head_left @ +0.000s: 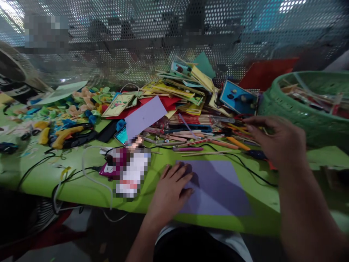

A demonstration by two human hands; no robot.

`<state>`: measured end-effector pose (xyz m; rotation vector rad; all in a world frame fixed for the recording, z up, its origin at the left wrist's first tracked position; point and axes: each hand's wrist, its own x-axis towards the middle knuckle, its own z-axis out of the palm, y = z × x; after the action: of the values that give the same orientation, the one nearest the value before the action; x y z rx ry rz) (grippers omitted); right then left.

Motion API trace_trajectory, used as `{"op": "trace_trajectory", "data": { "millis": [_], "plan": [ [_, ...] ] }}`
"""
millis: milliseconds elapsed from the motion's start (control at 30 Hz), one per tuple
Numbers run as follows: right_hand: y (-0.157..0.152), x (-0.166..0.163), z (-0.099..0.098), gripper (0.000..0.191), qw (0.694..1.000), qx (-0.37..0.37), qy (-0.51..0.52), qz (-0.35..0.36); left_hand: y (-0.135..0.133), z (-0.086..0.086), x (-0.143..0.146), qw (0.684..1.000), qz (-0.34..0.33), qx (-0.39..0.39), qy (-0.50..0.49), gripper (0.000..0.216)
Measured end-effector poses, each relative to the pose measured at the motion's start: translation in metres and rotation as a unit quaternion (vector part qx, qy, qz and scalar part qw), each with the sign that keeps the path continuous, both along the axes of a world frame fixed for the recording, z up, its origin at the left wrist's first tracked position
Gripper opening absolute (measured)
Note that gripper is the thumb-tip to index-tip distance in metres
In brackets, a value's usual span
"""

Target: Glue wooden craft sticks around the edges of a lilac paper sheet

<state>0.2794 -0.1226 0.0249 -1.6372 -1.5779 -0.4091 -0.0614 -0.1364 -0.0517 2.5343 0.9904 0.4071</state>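
My left hand (174,185) lies flat with its fingers spread on the left side of a sheet of purple paper (220,189) at the table's front edge. At the right, my right hand (278,138) is raised over the pile of pens and sticks. Its thumb and forefinger come together by a small dark red and black thing (240,116); what they pinch, if anything, is too unclear to name. Orange pens (237,142) and a dark-handled tool (256,154) lie below that hand. A second purple sheet (145,116) leans on the clutter farther back.
A green basket (308,109) of sticks stands at the right. Colored cards (180,85) are heaped at the back before a perforated metal screen (152,43). A yellow-and-black glue gun (68,134), scraps (79,98), a phone (121,136) and cords (84,169) occupy the left.
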Motion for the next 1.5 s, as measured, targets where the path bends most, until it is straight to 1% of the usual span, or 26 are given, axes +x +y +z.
{"op": "trace_trajectory", "data": {
  "millis": [67,133,200,267,367,433,567,700,933,1100,1233,1367,1500],
  "plan": [
    [0.000,0.002,-0.001,0.020,1.000,0.000,0.001,0.003,0.000,0.001,0.001,1.000,0.001,0.001,0.001,0.044],
    [0.000,0.003,-0.002,0.023,1.000,-0.017,-0.002,0.006,0.000,0.001,0.001,1.000,0.001,-0.002,0.007,0.044],
    [0.002,0.003,-0.004,0.025,0.999,-0.049,-0.007,0.021,0.000,0.001,0.001,1.000,0.001,-0.002,0.012,0.045],
    [0.005,-0.001,-0.007,0.025,0.993,-0.099,-0.015,0.060,-0.001,0.001,0.001,1.000,0.000,-0.001,0.013,0.045],
    [0.011,-0.010,-0.017,0.023,0.969,-0.196,-0.044,0.142,-0.001,0.002,0.002,1.000,0.000,-0.001,0.008,0.046],
    [0.016,-0.017,-0.027,0.020,0.950,-0.245,-0.066,0.183,-0.001,0.002,0.001,1.000,0.001,-0.003,0.003,0.047],
    [0.025,-0.030,-0.045,0.014,0.926,-0.295,-0.103,0.213,-0.002,0.004,0.001,1.000,0.010,-0.003,-0.014,0.045],
    [0.027,-0.034,-0.053,0.014,0.915,-0.317,-0.116,0.220,-0.003,0.004,0.002,1.000,0.011,-0.007,-0.027,0.041],
    [0.019,-0.033,-0.046,0.017,0.911,-0.322,-0.105,0.235,-0.004,0.001,0.002,0.999,0.025,-0.008,-0.041,0.039],
    [0.017,-0.037,-0.056,0.016,0.901,-0.336,-0.110,0.252,-0.006,0.001,0.001,0.998,0.025,-0.008,-0.053,0.040],
    [0.017,-0.038,-0.062,0.017,0.899,-0.339,-0.114,0.251,-0.006,0.003,0.001,0.998,0.025,-0.017,-0.048,0.041],
    [0.018,-0.039,-0.061,0.015,0.893,-0.354,-0.107,0.255,-0.006,0.005,0.002,0.998,0.028,-0.015,-0.045,0.041],
    [0.020,-0.039,-0.059,0.017,0.891,-0.368,-0.090,0.252,-0.006,0.006,0.002,0.998,0.032,-0.021,-0.041,0.042]
  ]
}}
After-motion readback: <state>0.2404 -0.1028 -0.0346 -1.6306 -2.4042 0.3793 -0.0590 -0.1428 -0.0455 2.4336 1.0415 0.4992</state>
